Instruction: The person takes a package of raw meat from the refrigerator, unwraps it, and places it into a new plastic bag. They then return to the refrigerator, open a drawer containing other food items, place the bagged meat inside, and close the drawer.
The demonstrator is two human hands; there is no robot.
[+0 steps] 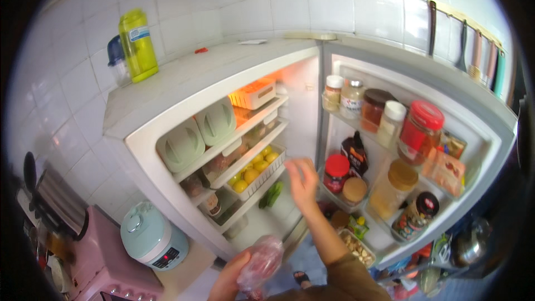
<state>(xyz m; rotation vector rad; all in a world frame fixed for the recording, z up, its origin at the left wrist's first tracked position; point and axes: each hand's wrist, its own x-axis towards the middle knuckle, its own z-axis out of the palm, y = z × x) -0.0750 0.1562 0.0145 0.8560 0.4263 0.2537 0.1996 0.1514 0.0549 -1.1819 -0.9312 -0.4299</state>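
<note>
My left hand (229, 276) grips a clear plastic bag of something reddish (263, 257), perhaps meat, low in front of the open refrigerator (217, 77). My right hand (304, 182) is raised before the fridge opening, its fingers slightly apart and nothing in them. It appears just right of a white slotted basket (267, 179) holding several yellow fruits (252, 175), likely lemons. Green leafy vegetables (271, 195) lie below that basket. On the top shelf stand two pale green lidded containers (216, 122) and a white basket (261, 95) under an orange light.
The opened fridge door (493, 133) carries several jars, including a red-lidded jar (420, 131), plus packets and a nut-filled container (357, 248). A yellow-green bottle (138, 46) stands on top. To the left are a light blue electric cooker (154, 234) and a pink oven (113, 255).
</note>
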